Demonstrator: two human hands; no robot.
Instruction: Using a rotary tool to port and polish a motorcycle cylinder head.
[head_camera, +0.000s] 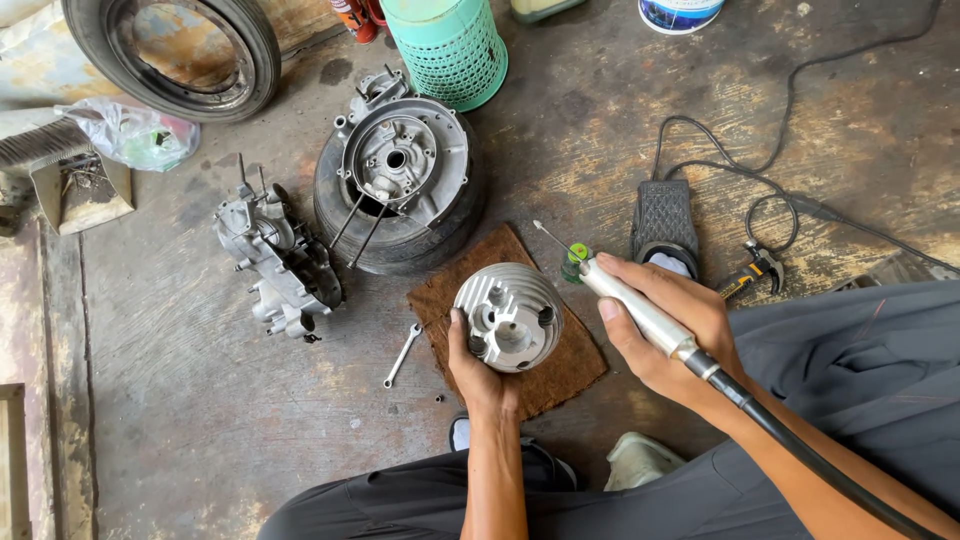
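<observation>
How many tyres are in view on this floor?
2. One tyre lies at top left, cut by the frame; another tyre lies under the engine casing. Others may be hidden.

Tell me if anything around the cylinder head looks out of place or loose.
A few small things. A wrench and a dark nut or bolt lie loose on the floor left of the brown mat. The left hand props the cylinder head tilted on edge; the right hand grips the rotary tool handpiece.
</observation>
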